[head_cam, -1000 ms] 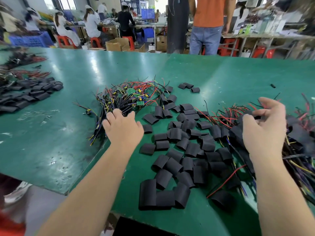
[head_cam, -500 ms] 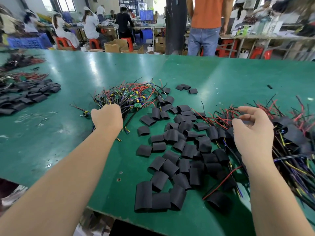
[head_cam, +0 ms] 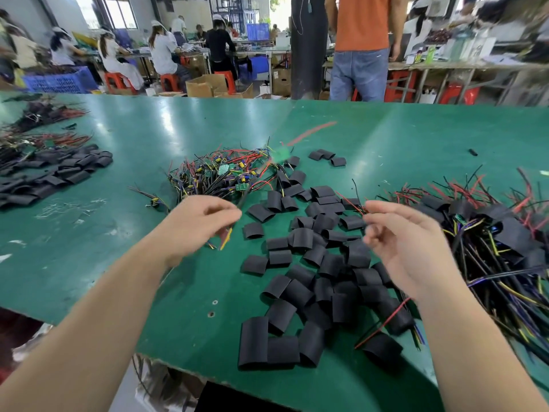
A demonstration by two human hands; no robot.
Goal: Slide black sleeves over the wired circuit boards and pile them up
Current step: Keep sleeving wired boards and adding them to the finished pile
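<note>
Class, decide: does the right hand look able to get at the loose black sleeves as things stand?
Probably yes: the right hand hovers just above the black sleeves, holding nothing visible, with nothing between them.

A green desk (head_cam: 386,138). Beyond it stand a person in an orange shirt (head_cam: 361,25), a dark pillar (head_cam: 306,46), cardboard boxes (head_cam: 205,84), red stools (head_cam: 114,80) and a blue crate (head_cam: 59,83).

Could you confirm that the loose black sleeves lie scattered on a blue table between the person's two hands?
Not quite: the table is green, not blue. The head view shows the loose black sleeves scattered on it between the left hand and right hand.
</note>
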